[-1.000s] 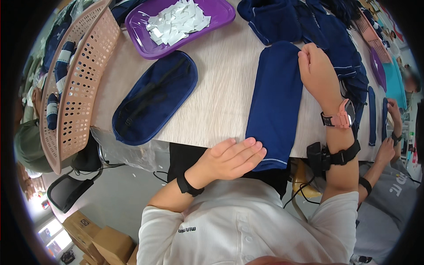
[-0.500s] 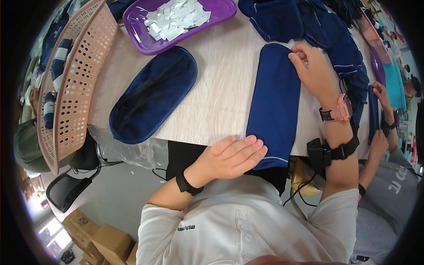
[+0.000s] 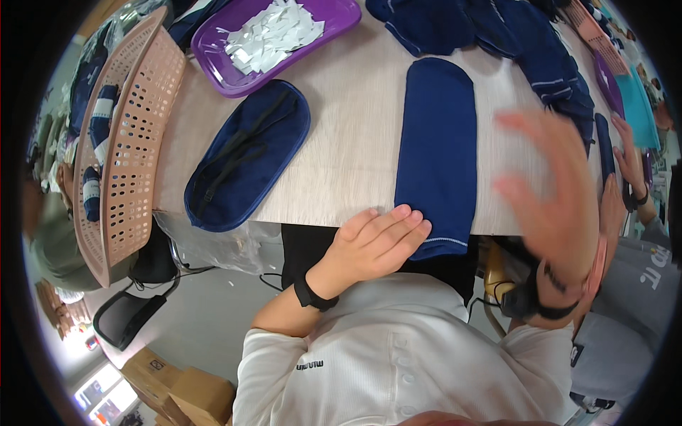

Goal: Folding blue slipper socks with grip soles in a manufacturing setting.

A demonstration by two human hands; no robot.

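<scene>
- Looking down at a light wood worktop (image 3: 341,149), with a long navy cloth (image 3: 437,153) laid flat on it, running from mid-table to the near edge, where its hemmed end hangs just over.
- Left hand (image 3: 373,245) lies flat and open, palm down, fingers (image 3: 398,224) spread on the near left corner of the cloth, right at the table edge. Black band on that wrist.
- Right hand (image 3: 558,195) is up in the air to the right of the cloth, open with fingers fanned out, holding nothing. It's blurry, so can't say much more than that. Pinkish watch and a dark strap on that forearm.
- Left of the cloth sits a navy eye mask (image 3: 249,163), strap side up, one end poking over the table edge. Well apart from the cloth.
- Behind the mask there's a purple tray (image 3: 334,21) full of small white paper slips (image 3: 273,32).
- Peach perforated basket (image 3: 131,142) stands at the far left with rolled navy-and-white pieces inside.
- Pile of more navy fabric (image 3: 490,32) at the back right.
- Another person's hand (image 3: 629,160) shows at the right rim.
</scene>
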